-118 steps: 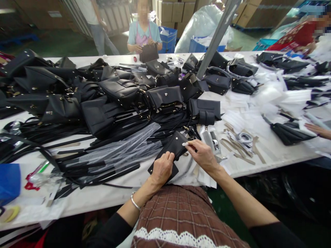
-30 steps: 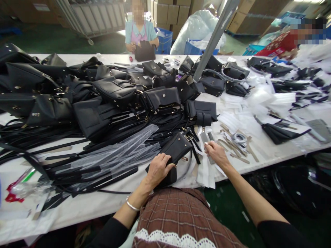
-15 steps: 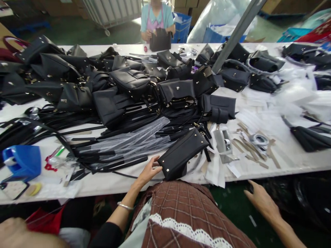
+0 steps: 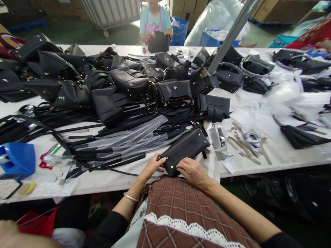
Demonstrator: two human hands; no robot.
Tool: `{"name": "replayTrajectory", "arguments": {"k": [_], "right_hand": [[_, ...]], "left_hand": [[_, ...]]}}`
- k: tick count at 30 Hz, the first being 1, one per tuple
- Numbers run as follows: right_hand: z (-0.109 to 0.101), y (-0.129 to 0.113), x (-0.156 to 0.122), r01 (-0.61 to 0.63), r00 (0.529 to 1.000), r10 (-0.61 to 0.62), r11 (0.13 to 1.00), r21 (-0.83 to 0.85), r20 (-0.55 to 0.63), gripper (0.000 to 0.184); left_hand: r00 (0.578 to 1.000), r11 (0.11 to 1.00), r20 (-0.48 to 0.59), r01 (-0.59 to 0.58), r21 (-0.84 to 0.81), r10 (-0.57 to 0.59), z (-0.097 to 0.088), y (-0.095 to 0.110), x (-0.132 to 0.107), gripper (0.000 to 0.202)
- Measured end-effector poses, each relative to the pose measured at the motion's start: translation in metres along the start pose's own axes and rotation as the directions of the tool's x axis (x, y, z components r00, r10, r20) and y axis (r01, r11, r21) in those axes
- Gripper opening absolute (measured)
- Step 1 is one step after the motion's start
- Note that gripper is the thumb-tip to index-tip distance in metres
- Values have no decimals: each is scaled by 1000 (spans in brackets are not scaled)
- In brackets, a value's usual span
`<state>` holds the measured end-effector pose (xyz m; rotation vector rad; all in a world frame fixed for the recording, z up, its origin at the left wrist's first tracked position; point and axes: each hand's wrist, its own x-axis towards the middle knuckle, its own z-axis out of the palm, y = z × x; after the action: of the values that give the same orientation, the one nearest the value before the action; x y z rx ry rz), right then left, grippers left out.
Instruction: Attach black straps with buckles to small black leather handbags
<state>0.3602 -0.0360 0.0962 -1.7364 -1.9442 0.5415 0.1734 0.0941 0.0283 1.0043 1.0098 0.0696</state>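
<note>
A small black handbag (image 4: 186,148) with metal studs lies tilted at the near edge of the white table (image 4: 108,181). My left hand (image 4: 152,166) grips its near left corner. My right hand (image 4: 192,171) rests on its near lower edge, fingers curled against it. Black straps (image 4: 85,137) and clear plastic sleeves (image 4: 134,139) lie just left of the bag.
A heap of black handbags (image 4: 121,86) covers the table's middle and left. White wrapping (image 4: 281,100), paper strips and a tape roll (image 4: 252,137) lie at right. A blue holder (image 4: 17,160) sits at left. A metal pole (image 4: 230,36) slants up. A person (image 4: 155,24) handles a bag across the table.
My right hand came up from below the table edge and now lies on the bag. The bag has tipped flatter, and my left hand has closed on its corner.
</note>
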Motion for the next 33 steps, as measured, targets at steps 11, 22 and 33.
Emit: {"name": "replayTrajectory", "arguments": {"k": [11, 22, 33], "right_hand": [[-6, -15, 44, -134, 873, 294, 912, -387, 390, 23], [-18, -18, 40, -327, 779, 553, 761, -561, 295, 23], [-24, 15, 16, -533, 744, 639, 745, -401, 199, 24]], "left_hand": [[987, 897, 102, 155, -413, -124, 29, 7, -6, 39], [999, 918, -30, 15, -397, -29, 79, 25, 6, 53], [1000, 953, -10, -7, -303, 4, 96, 30, 15, 63]]}}
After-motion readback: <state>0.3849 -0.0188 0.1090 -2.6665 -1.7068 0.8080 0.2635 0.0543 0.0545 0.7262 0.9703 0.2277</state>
